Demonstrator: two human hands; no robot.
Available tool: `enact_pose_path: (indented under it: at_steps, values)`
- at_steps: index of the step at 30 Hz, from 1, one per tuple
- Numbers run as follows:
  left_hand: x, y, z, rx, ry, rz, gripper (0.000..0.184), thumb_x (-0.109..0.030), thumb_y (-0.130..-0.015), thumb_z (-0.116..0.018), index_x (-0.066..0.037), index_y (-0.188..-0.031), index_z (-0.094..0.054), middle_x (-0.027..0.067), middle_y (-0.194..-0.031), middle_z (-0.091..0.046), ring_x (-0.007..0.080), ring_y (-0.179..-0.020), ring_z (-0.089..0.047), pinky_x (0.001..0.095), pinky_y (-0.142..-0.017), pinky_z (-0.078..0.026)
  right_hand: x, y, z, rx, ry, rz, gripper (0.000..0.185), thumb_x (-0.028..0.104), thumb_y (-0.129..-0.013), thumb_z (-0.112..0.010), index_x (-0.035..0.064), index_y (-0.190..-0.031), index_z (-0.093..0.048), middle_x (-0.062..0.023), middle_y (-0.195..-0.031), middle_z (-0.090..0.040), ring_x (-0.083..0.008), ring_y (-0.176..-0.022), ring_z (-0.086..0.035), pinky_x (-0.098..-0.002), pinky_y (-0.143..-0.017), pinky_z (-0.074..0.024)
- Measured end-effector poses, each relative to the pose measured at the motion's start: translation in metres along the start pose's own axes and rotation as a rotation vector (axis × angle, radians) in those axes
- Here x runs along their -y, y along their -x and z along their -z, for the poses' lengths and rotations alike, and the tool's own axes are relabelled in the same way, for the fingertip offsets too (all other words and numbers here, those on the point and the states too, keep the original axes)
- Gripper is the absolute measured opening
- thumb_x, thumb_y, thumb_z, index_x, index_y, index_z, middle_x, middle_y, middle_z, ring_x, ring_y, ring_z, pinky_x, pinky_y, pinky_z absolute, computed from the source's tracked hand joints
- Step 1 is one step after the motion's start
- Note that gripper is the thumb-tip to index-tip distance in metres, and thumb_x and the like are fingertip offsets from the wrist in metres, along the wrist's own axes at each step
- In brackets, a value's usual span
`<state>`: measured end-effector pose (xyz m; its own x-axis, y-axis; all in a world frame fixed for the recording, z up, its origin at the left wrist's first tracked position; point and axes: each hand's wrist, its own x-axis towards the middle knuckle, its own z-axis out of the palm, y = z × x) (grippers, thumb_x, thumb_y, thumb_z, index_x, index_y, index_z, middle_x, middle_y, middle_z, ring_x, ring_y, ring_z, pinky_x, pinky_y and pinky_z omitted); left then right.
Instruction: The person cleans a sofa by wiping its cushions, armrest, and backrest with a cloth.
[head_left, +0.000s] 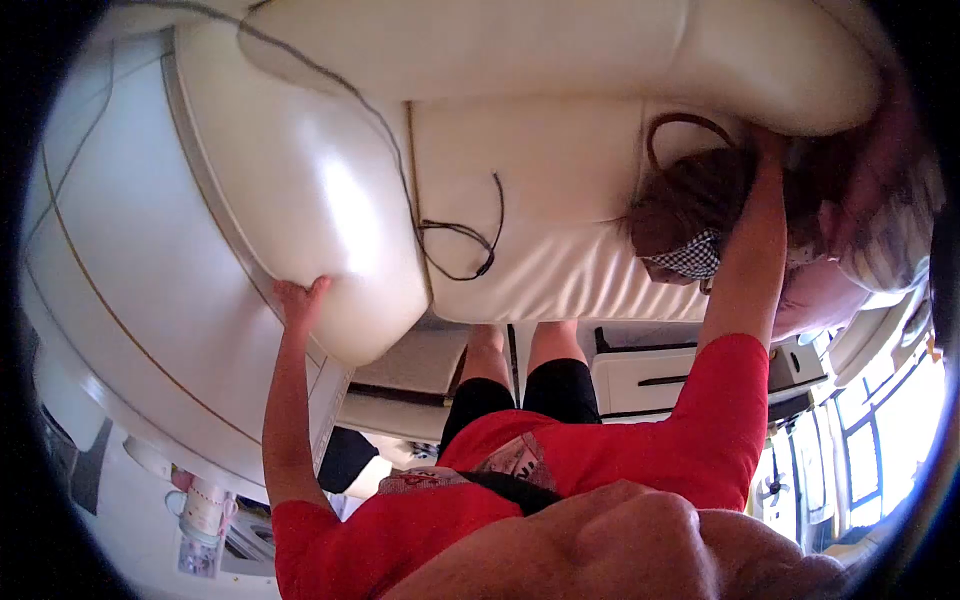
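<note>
My left hand [300, 298] rests on the side edge of the cream sofa armrest [290, 190], its fingers apart and nothing held. My right arm stretches past a dark brown bag [685, 210] to the sofa's back at the right. In shadow below the cushioned backrest [560, 50], my right hand [768, 142] is mostly hidden, and its fingers cannot be made out. The bag has a curved handle, and a black-and-white checked cloth [692, 257] shows at its lower side. A thin dark cable [455, 228] lies looped on the sofa seat [560, 260] and runs up over the armrest.
Pink and patterned fabric [820, 298] lies beside the bag. A white curved cabinet or panel [130, 220] stands left of the armrest. Below it are a patterned mug [203, 508] and other items. Bright windows [870, 460] are at the lower right.
</note>
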<state>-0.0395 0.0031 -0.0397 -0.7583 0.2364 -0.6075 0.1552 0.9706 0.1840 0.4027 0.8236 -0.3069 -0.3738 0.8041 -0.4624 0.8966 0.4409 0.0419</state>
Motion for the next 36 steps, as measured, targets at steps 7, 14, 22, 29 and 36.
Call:
enact_pose_path:
  at_steps: [7, 14, 22, 29, 36]
  values:
    - [-0.021, -0.006, 0.004, 0.193, -0.187, -0.046, 0.095, -0.063, -0.071, -0.062, -0.001, -0.137, -0.031, 0.0279, -0.143, -0.017, 0.0376, -0.127, -0.025, 0.0458, -0.107, -0.014, 0.037, 0.034, -0.014, -0.053, 0.290, 0.080, 0.073, 0.056, -0.083, -0.051, 0.0138, -0.139, -0.032, -0.0128, -0.145, -0.030, -0.0345, -0.132, -0.030, -0.0472, -0.107, -0.0277]
    - [-0.027, 0.001, -0.017, -0.237, -0.214, -0.165, 0.084, -0.044, -0.062, -0.077, 0.010, -0.118, -0.043, 0.0233, -0.113, -0.054, 0.0363, -0.110, -0.048, 0.0424, -0.100, -0.031, 0.248, 0.131, 0.028, -0.234, -0.011, 0.329, 0.077, 0.064, -0.082, -0.038, 0.0183, -0.142, -0.027, -0.0104, -0.149, -0.023, -0.0328, -0.135, -0.023, -0.0530, -0.107, -0.0215]
    - [-0.061, 0.008, -0.002, -0.117, -0.062, 0.104, 0.133, -0.068, -0.055, -0.072, 0.018, -0.133, -0.006, 0.0337, -0.133, -0.027, 0.0440, -0.123, -0.034, 0.0518, -0.099, -0.032, 0.456, 0.261, 0.036, -0.004, 0.124, 0.256, 0.079, 0.051, -0.082, -0.042, -0.0053, -0.135, -0.032, -0.0246, -0.136, -0.038, -0.0427, -0.123, -0.038, -0.0655, -0.099, -0.0168]
    - [-0.070, 0.013, 0.001, -0.127, -0.116, 0.155, 0.136, -0.069, -0.054, -0.072, 0.015, -0.134, -0.001, 0.0343, -0.132, -0.025, 0.0449, -0.123, -0.032, 0.0567, -0.096, -0.033, 0.544, 0.311, 0.000, -0.070, 0.039, 0.392, 0.062, 0.039, -0.083, -0.044, -0.0029, -0.129, -0.042, -0.0239, -0.133, -0.041, -0.0424, -0.123, -0.035, -0.0609, -0.101, -0.0198]
    - [-0.070, 0.012, -0.007, -0.201, -0.244, 0.177, 0.137, -0.074, -0.052, -0.069, 0.016, -0.133, -0.006, 0.0334, -0.126, -0.033, 0.0428, -0.115, -0.043, 0.0522, -0.090, -0.040, 0.538, 0.275, 0.009, -0.185, 0.057, 1.014, 0.026, 0.009, -0.084, -0.043, 0.0017, -0.104, -0.058, -0.0165, -0.117, -0.054, -0.0336, -0.112, -0.050, -0.0458, -0.098, -0.0376]
